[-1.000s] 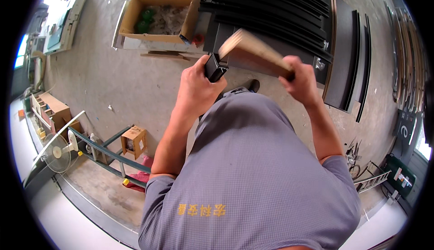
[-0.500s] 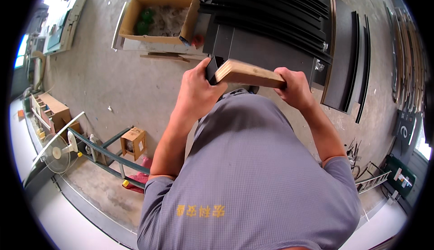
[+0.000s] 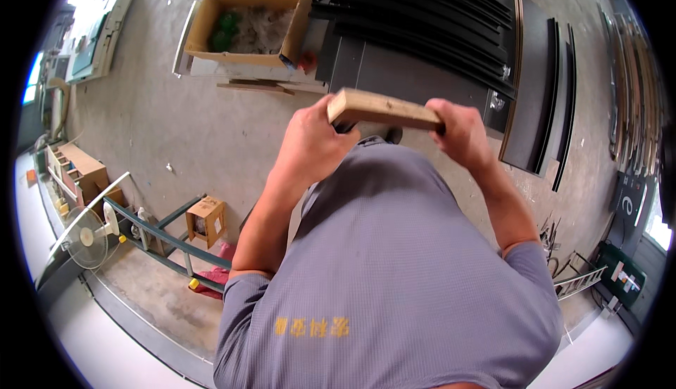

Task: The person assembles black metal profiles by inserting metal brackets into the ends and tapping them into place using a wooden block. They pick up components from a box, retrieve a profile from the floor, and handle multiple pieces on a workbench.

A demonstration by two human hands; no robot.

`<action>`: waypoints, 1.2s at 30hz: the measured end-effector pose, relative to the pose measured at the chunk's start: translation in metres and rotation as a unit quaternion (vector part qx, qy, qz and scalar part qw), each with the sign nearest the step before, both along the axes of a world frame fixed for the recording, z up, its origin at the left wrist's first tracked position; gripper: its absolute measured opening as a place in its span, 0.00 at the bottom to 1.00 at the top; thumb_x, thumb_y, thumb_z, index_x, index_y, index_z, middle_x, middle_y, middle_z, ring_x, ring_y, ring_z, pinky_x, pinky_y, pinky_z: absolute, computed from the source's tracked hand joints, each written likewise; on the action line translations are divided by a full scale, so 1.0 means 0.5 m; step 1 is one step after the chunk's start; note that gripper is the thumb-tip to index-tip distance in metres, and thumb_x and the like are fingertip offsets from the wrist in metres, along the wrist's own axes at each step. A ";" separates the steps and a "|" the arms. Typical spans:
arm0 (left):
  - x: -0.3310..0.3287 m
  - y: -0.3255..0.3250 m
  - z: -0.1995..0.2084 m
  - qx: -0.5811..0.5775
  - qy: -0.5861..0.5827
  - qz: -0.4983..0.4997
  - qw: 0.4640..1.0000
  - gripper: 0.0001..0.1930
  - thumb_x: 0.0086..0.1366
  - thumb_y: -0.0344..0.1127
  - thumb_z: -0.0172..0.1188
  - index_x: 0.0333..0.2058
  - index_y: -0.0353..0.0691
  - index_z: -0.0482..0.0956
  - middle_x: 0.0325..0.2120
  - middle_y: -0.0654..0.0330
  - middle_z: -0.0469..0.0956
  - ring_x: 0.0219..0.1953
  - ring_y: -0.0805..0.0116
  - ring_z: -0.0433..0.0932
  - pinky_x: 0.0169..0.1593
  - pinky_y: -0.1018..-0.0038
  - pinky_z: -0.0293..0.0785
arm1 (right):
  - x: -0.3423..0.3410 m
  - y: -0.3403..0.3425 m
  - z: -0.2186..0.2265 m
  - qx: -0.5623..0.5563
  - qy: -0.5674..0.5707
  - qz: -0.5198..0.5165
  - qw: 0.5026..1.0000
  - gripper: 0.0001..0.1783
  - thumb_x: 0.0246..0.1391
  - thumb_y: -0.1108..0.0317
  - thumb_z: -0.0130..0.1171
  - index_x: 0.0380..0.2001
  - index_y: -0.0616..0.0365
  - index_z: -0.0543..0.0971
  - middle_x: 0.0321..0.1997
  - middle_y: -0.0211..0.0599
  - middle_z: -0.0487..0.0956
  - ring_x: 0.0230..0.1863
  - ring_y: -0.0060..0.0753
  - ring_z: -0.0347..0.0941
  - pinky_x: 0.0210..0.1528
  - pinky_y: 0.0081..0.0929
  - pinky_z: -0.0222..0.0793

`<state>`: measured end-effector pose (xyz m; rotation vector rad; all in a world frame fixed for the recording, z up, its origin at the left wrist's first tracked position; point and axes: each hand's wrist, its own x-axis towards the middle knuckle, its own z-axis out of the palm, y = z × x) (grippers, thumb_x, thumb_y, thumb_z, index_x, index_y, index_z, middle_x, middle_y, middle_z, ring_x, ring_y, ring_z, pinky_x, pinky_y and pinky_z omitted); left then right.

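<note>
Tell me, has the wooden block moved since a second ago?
Yes: judged against the cardboard box, the wooden block has swung down in the view, toward the grey shirt, and slightly left.

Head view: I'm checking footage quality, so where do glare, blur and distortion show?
In the head view, a bright pane at the right rim is washed out; in the head view, the wooden block and right hand look slightly soft, perhaps from motion; in the head view, the green rail looks bowed, and black fills the corners.
</note>
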<state>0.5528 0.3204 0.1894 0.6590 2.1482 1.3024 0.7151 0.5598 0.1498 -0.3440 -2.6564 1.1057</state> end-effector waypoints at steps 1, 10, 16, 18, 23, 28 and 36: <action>-0.006 -0.001 -0.001 -0.047 0.004 -0.010 0.999 0.09 0.59 0.30 0.61 0.34 0.29 0.74 0.20 0.54 0.70 0.25 0.71 0.63 0.32 0.68 0.70 | -0.003 -0.004 0.008 0.104 0.023 0.088 0.990 0.20 0.46 0.79 0.71 0.42 0.55 0.75 0.32 0.45 0.81 0.32 0.45 0.82 0.35 0.36 0.78; -0.024 0.053 0.006 -0.337 0.151 -0.333 0.868 0.18 0.57 0.41 0.62 0.42 0.35 0.82 0.33 0.40 0.85 0.41 0.39 0.83 0.46 0.54 0.80 | 0.040 -0.011 -0.005 -0.407 0.011 -0.207 0.890 0.12 0.59 0.72 0.70 0.40 0.60 0.75 0.28 0.26 0.76 0.22 0.18 0.72 0.26 0.21 0.71; 0.020 0.237 0.061 -0.294 0.315 -0.610 0.665 0.12 0.56 0.39 0.62 0.35 0.39 0.86 0.34 0.47 0.87 0.40 0.48 0.86 0.42 0.58 0.82 | 0.158 -0.031 -0.040 -0.431 0.080 -0.232 0.868 0.12 0.60 0.73 0.66 0.44 0.59 0.76 0.36 0.27 0.78 0.27 0.18 0.75 0.28 0.20 0.73; 0.075 0.320 0.062 -0.259 0.347 -0.660 0.614 0.11 0.56 0.39 0.63 0.33 0.39 0.87 0.34 0.48 0.87 0.39 0.49 0.87 0.42 0.58 0.82 | 0.226 -0.037 -0.052 -0.430 0.126 -0.317 0.836 0.13 0.60 0.71 0.66 0.45 0.60 0.76 0.37 0.27 0.78 0.26 0.18 0.75 0.27 0.20 0.72; 0.303 0.500 0.030 -0.175 0.399 -0.768 0.471 0.11 0.56 0.40 0.68 0.33 0.40 0.89 0.32 0.51 0.87 0.38 0.51 0.87 0.41 0.58 0.83 | 0.471 -0.014 -0.141 -0.385 0.220 -0.523 0.729 0.11 0.60 0.70 0.66 0.41 0.59 0.75 0.30 0.27 0.76 0.21 0.20 0.73 0.23 0.22 0.70; 0.540 0.688 -0.083 -0.028 0.434 -0.822 0.366 0.07 0.54 0.38 0.67 0.29 0.42 0.85 0.27 0.53 0.85 0.35 0.51 0.87 0.38 0.59 0.81 | 0.673 -0.009 -0.209 -0.394 0.271 -0.630 0.612 0.11 0.59 0.72 0.65 0.42 0.60 0.75 0.28 0.29 0.75 0.20 0.22 0.72 0.23 0.24 0.69; 0.762 1.049 -0.280 -0.009 0.445 -0.850 0.282 0.10 0.56 0.36 0.64 0.39 0.46 0.84 0.32 0.56 0.86 0.41 0.53 0.86 0.42 0.58 0.81 | 0.894 0.040 -0.295 -0.409 0.236 -0.709 0.523 0.15 0.56 0.70 0.65 0.44 0.60 0.75 0.29 0.30 0.76 0.19 0.24 0.72 0.22 0.25 0.70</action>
